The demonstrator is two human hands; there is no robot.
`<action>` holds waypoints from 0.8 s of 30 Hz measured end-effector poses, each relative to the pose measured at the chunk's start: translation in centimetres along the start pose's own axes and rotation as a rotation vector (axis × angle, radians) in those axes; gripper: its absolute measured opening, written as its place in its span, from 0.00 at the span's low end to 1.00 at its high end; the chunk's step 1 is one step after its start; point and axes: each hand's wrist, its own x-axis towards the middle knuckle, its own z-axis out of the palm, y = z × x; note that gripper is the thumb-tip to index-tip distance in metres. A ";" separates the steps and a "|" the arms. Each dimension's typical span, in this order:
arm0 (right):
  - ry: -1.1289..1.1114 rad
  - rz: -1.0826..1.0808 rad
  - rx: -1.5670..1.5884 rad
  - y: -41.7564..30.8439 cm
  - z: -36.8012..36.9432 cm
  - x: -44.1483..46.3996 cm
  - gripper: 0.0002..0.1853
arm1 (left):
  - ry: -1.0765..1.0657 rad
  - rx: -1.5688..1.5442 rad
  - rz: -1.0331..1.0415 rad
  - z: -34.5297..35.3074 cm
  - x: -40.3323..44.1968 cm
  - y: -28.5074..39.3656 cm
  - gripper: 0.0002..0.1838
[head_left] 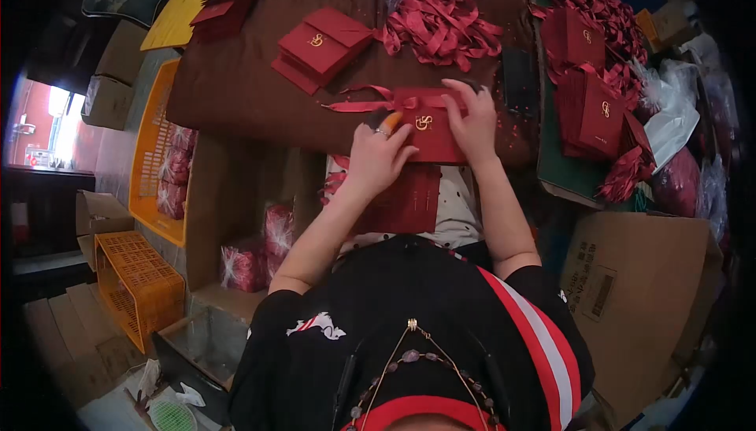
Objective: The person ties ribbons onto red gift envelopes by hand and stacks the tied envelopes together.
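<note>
In front of me, a dark red pouch [429, 141] with a gold emblem lies at the near edge of the brown padded table. A red ribbon [358, 105] crosses its upper part, with a looped end trailing left. My left hand [378, 151] is closed, its fingers curled at the pouch's left side by the ribbon; it wears a ring and an orange finger cover. My right hand [475, 120] rests on the pouch's upper right part and edge, fingers apart and stretched. More red pouches [402, 202] lie across my lap, partly hidden.
Stacked red pouches [323, 43] and a heap of red ribbons [441, 25] lie farther back on the table. On the right stand more pouches [591, 112] on a green surface, above a cardboard box [638, 289]. Orange crates [142, 281] and bagged red goods [244, 265] are at left.
</note>
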 end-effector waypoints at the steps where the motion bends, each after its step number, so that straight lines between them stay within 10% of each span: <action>1: 0.070 -0.019 -0.070 0.3 -1.5 0.4 0.12 | -0.001 -0.003 0.004 0.5 -0.1 -0.2 0.22; 8: -0.214 0.288 -0.460 3.4 -7.3 -1.2 0.13 | -0.130 0.021 -0.050 0.4 0.9 0.1 0.20; 13: -0.223 0.502 -0.519 3.2 -4.9 -0.2 0.33 | -0.072 -0.010 -0.041 0.8 0.6 0.1 0.21; 18: -0.284 0.549 -0.535 4.6 -2.7 1.7 0.26 | -0.089 -0.009 -0.051 0.6 0.6 0.2 0.21; 24: 0.129 0.482 0.572 4.8 -2.4 1.9 0.07 | -0.097 -0.009 -0.074 0.6 0.9 -0.1 0.22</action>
